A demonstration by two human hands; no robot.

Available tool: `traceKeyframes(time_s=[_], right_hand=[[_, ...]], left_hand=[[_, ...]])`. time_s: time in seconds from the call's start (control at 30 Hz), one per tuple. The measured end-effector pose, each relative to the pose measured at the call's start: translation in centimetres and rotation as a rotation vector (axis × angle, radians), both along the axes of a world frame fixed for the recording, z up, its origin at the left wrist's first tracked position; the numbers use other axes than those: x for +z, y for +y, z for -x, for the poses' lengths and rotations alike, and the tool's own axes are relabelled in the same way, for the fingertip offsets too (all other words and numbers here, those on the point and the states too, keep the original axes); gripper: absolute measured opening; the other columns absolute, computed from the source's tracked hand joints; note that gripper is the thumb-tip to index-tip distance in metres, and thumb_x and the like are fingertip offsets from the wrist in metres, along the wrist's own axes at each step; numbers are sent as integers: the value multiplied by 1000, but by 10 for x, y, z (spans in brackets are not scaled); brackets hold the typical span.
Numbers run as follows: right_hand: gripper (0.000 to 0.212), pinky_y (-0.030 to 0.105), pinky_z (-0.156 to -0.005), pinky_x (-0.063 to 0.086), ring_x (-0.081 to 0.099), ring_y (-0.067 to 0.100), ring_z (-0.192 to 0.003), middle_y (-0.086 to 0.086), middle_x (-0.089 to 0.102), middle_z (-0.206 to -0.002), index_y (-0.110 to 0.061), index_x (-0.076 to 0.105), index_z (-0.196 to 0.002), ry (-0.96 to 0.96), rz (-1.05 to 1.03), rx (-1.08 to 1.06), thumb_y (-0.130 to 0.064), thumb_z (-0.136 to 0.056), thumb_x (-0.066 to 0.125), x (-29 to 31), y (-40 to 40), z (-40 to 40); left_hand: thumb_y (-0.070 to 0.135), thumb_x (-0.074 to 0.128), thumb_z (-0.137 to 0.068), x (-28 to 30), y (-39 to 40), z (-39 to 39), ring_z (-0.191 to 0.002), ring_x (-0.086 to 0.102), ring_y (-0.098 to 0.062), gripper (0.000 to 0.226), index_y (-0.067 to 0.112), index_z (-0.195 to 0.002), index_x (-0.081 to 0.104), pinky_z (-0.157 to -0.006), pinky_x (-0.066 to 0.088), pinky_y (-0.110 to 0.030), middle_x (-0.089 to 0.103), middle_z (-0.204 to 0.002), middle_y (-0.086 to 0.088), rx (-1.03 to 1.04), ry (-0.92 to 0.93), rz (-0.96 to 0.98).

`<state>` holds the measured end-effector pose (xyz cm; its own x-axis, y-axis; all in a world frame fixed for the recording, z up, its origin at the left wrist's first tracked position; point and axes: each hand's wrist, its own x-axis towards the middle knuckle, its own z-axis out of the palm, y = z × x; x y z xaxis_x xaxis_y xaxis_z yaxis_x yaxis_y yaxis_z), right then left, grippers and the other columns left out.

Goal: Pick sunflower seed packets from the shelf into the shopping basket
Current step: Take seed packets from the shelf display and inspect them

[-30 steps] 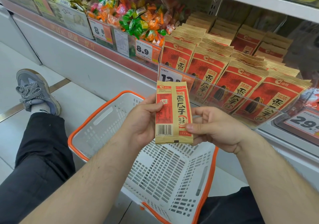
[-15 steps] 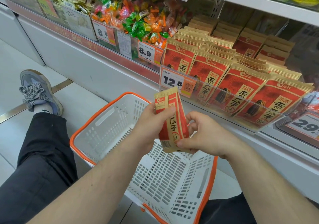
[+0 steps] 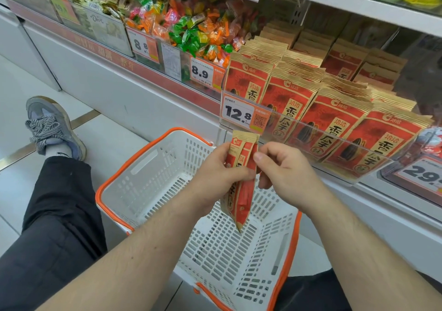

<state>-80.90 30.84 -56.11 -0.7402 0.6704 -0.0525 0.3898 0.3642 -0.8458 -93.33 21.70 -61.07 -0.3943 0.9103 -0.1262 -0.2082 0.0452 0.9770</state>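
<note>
a red and tan sunflower seed packet (image 3: 241, 181) is hanging edge-on and nearly upright above the white shopping basket (image 3: 148, 167), its lower corner pointing down into the basket's open middle. the left hand (image 3: 216, 179) is wrapping fingers and thumb around the packet's middle and carrying it. the right hand (image 3: 284, 174) is sitting just to the right, thumb touching the packet's right edge; its fingers are curled, and whether they are truly pinching the packet cannot be told. the packet is looking light and thin, a crinkly flexible pouch, probably a little slippery, with loose seeds inside that would shift; a hold across the flat middle or at the sealed top strip is looking safest. the basket, trimmed in orange, is resting on the floor near the person's legs. to the far right, more matching packets (image 3: 334, 119) are standing in rows on the shelf (image 3: 373, 176) behind a clear rail with a price tag (image 3: 244, 116). bright wrapped sweets (image 3: 191, 28) are filling bins to the far left.
</note>
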Motion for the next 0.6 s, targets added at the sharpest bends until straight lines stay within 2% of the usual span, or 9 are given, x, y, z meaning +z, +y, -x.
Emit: traceKeyframes(time_s=[0.07, 0.2, 0.3, 0.37, 0.47, 0.53, 0.6], right_hand=[[26, 26, -55, 46, 56, 10, -49, 2, 60, -55, -4, 59, -77, 28, 42, 0, -12, -101, 51, -4, -1, 2], [31, 27, -51, 45, 53, 16, -47, 5, 61, -55, -3, 57, -72, 162, 304, -4, -4, -101, 47, -4, -4, 7], [32, 27, -50, 44, 51, 17, -46, 8, 61, -56, -5, 58, -72, 186, 361, -2, -4, -101, 46, -4, -3, 7], [30, 26, -51, 44, 52, 17, -47, 5, 61, -56, -5, 59, -74, 178, 324, -2, -6, -101, 48, -4, -3, 6], [24, 28, -52, 44, 52, 15, -48, 0, 57, -56, -4, 61, -73, 73, 175, 31, -8, -96, 58, -1, 2, 2], [24, 29, -52, 44, 52, 15, -48, 3, 56, -56, -3, 62, -69, -76, 145, 141, -12, -91, 66, 4, 5, -4], [25, 28, -54, 47, 55, 14, -51, 4, 59, -57, -6, 66, -67, -249, 153, 297, -18, -87, 72, 9, 4, -8]], left_hand=[[15, 64, -63, 3, -2, 0, -67, 63, -11, 47, 15, -110, 65, -60, 49, -25, 67, -76, 4, -58, -102, 1], [24, 65, -58, 1, -2, 1, -83, 58, -31, 56, 7, -111, 63, -77, 42, -39, 62, -83, -20, -144, -196, -27], [25, 64, -59, 1, 1, 2, -85, 56, -32, 50, 9, -107, 64, -77, 42, -40, 61, -84, -23, -145, -203, -17], [24, 64, -60, 1, 1, 2, -84, 56, -31, 44, 11, -103, 64, -73, 43, -37, 60, -85, -21, -136, -200, 7], [24, 62, -67, 5, 0, 3, -78, 55, -23, 34, 13, -99, 61, -67, 44, -34, 58, -86, -11, -16, -277, 101], [25, 58, -81, 5, 0, 4, -82, 55, -23, 28, 11, -105, 57, -71, 45, -37, 55, -87, -8, 67, -375, 151], [22, 53, -89, 4, 0, 6, -91, 54, -25, 19, 10, -103, 57, -78, 47, -41, 54, -91, -8, 117, -426, 160]])
